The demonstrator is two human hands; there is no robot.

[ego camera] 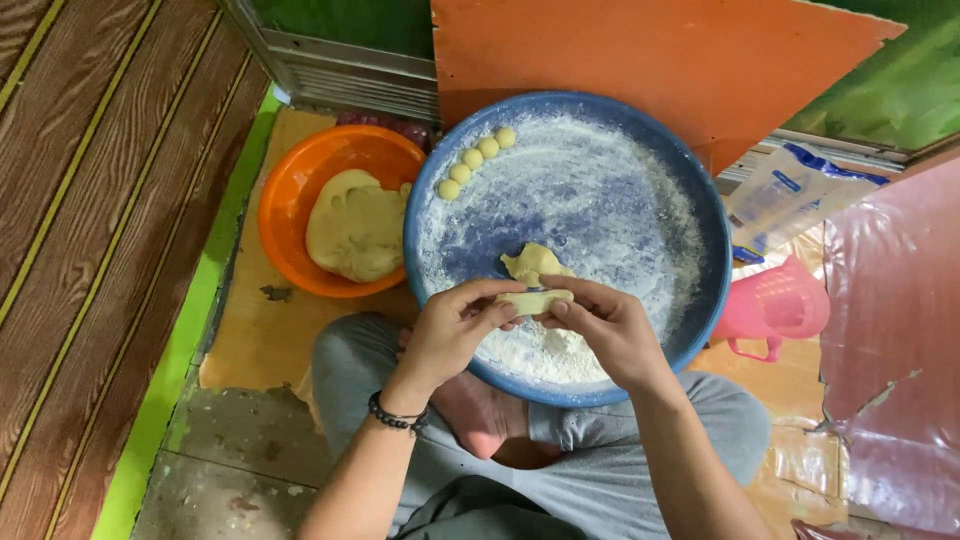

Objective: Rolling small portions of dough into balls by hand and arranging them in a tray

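the left hand and right hand pinch opposite ends of a short dough roll between thumbs and fingertips. the roll's long axis runs left to right across the view, roughly level, one end toward each hand. it sits above the near part of the floured blue tray. a dough lump lies on the tray just behind it. four dough balls line the far rim. an orange bowl holds a dough mass.
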